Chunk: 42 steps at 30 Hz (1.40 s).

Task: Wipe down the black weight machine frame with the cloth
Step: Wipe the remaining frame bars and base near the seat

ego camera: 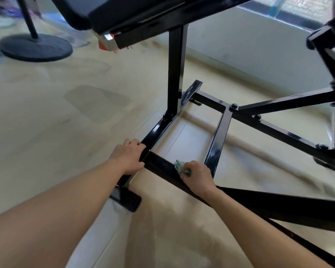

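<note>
Green-grey cloth lies bunched on the top face of the near low bar of the black frame, close to the floor. The curled fingers of the right hand are clamped on it, and a crumpled edge pokes out past the fingertips on the left. The hand sits knuckles-up on the bar, wrist crossing over it, just short of the joint with a short crossbar.

The left hand grips the frame's near-left corner, where that bar meets the side rail. Its fingers are curled together over the top edge and the thumb lies along the near face. Hand and cloth are near each other on the same bar, not touching.

Both bare forearms reach forward and down from the lower edge of the view. An upright post rises from the side rail to a padded seat overhead. A dark flat object lies on the pale floor under the left forearm. A round black stand base rests far left.
</note>
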Motion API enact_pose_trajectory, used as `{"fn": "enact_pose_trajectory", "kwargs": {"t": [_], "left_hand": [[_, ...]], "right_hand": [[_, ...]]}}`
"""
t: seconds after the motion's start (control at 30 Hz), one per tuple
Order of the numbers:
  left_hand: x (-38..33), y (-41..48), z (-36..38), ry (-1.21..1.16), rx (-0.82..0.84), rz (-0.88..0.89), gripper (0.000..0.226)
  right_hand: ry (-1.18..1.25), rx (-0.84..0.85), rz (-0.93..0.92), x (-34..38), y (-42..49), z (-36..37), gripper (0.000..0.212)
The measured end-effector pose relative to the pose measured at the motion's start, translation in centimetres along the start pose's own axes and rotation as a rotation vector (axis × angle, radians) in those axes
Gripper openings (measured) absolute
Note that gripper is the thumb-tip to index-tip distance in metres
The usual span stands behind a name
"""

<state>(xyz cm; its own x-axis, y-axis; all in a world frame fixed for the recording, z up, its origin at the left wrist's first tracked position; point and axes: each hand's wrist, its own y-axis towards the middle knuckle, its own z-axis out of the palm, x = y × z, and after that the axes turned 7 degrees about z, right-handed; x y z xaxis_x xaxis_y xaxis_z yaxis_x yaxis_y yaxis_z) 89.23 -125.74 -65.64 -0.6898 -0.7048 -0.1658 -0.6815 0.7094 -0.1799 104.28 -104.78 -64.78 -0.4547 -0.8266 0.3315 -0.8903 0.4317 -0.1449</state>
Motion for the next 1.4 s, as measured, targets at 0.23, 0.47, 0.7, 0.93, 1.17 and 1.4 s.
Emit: {"fn": "enact_pose_trajectory", "kwargs": {"t": [0.23,0.47,0.7,0.93,1.17,1.4], "left_hand": [[3.8,-1.0,1.6,-0.258,0.176,-0.221,0.078],[1.5,0.3,5.0,-0.325,0.002,-0.236,0.055],[1.9,0.6,6.6,-0.235,-0.247,-0.164,0.074],[1.7,0.3,6.3,-0.286,-0.296,-0.156,0.075],[1.8,0.2,6.5,-0.305,-0.282,-0.177,0.075],[1.5,0.1,5.9,-0.319,-0.264,-0.178,0.076]], "right_hand": [[0.097,0.069,-0.247,6.0,1.6,2.7,0.034],[0.118,0.02,-0.297,9.0,7.0,4.5,0.037],[0.381,-0.093,0.037,9.4,14.0,2.3,0.018],[1.241,-0.234,0.553,8.7,22.1,-4.1,0.026],[1.341,-0.251,0.452,11.3,23.7,-7.9,0.03],[1.207,-0.375,0.383,12.1,24.7,-9.5,0.029]]}}
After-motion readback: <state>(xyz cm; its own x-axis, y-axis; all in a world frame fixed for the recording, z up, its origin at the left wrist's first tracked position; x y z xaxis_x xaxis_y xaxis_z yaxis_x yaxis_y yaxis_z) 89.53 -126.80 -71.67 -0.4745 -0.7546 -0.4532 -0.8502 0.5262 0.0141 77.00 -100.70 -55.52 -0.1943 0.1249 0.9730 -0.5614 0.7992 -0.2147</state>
